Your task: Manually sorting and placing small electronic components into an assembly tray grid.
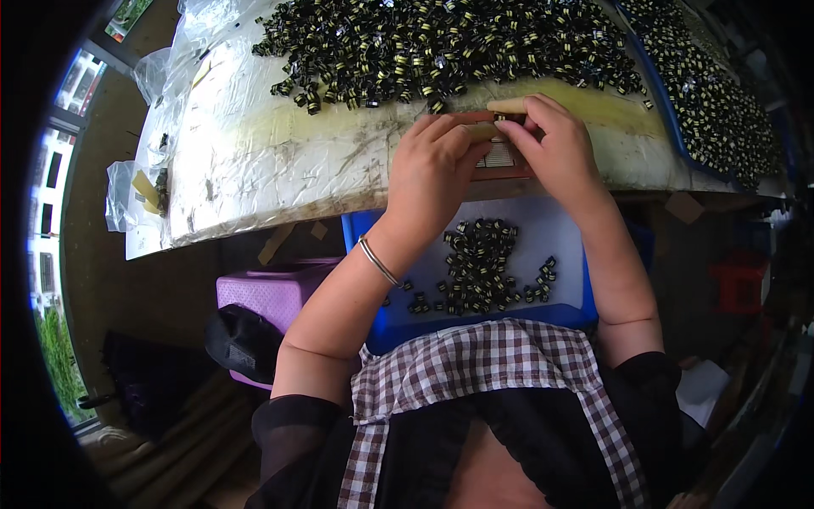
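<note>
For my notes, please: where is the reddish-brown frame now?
In the head view, the reddish-brown frame is right of centre, at the table's near edge, between the left hand and right hand, below the dark heap.

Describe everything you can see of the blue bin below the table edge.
The blue bin is open on top and looks plastic, with blue walls and a paler floor. It sits roughly level before the checked apron, which overlaps its near edge in view. Small black and yellow parts lie heaped and scattered inside. The forearms partly hide its sides; what supports it is hidden.
</note>
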{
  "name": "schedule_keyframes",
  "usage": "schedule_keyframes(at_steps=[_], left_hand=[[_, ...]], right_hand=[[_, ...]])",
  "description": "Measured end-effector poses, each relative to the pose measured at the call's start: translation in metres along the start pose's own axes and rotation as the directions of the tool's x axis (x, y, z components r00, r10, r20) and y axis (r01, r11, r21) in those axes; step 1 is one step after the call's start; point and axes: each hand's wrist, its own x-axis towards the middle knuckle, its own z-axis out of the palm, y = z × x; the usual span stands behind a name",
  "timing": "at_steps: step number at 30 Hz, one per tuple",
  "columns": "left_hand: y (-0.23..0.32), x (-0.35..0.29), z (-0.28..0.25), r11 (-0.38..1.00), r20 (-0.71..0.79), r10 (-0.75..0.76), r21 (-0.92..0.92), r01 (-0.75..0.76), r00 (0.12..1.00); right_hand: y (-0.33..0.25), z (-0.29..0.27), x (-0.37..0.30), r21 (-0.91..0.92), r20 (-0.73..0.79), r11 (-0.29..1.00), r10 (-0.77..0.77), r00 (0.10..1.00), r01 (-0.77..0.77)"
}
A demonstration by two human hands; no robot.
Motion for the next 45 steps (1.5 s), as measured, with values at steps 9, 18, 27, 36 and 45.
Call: schedule_keyframes(at_steps=[9,18,27,36,45], left_hand=[[0.005,0.009,-0.021,0.887,0.160,-0.300,-0.315,0.337,0.940],[-0.015,0.015,-0.016,0.956,0.027,-0.252,0.161,0.245,0.967],[-0.017,0.011,-0.021,0.949,-0.014,-0.268,0.168,0.266,0.963],[-0.003,0.004,-0.014,0.996,0.042,-0.077,0.053,0.074,0.996],[0.003,0.003,-0.005,0.997,0.077,0.023,0.077,-0.029,0.997]], right_hand=[[-0.005,-0.003,-0.006,0.232,0.132,0.959,0.136,0.982,-0.165],[-0.006,0.001,-0.001,0.169,0.231,0.985,-0.005,0.973,-0.035],[0.000,0.000,-0.001,0.272,0.151,0.956,0.072,0.986,-0.111],[0.030,0.011,0.042,-0.197,-0.216,0.979,0.003,0.976,-0.047],[0.003,0.005,0.018,0.031,-0.101,0.997,0.070,0.992,-0.067]])
